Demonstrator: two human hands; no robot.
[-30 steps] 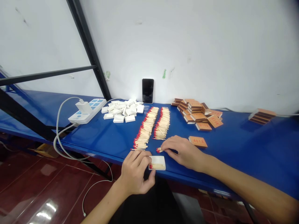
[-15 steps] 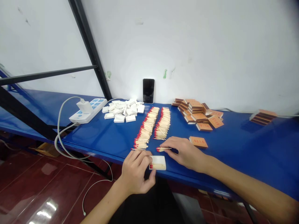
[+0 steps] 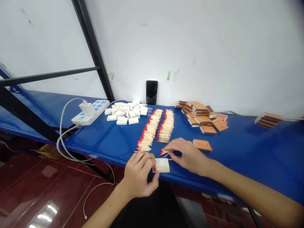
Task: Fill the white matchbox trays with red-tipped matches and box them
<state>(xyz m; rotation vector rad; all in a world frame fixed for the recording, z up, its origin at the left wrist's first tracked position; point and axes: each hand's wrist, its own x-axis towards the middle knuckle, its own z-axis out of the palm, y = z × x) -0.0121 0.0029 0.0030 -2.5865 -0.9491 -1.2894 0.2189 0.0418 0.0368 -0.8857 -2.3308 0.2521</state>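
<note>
Near the table's front edge lies a white matchbox tray (image 3: pixel 163 161), with a few red-tipped matches (image 3: pixel 161 169) along its near side. My left hand (image 3: pixel 141 175) grips the tray's left end between thumb and fingers. Just behind and to the right of it, my right hand (image 3: pixel 187 155) pinches a small bunch of matches (image 3: pixel 166 152), heads pointing left. One match lies lower than the bunch, close to the tray's far edge. Two long rows of matches, a left row (image 3: pixel 149 131) and a right row (image 3: pixel 166 126), lie beyond my hands.
White trays (image 3: pixel 127 111) are heaped at the back left, beside a power strip (image 3: pixel 90 112) with cables. A phone (image 3: pixel 151 92) leans on the wall. Orange matchbox sleeves (image 3: pixel 201 115) are piled at the back right; a single sleeve (image 3: pixel 202 145) lies nearer, and a stack (image 3: pixel 268 120) stands far right.
The matches in my right fingers have fanned out, and one has dropped lower toward the tray. My left hand keeps its hold on the tray.
</note>
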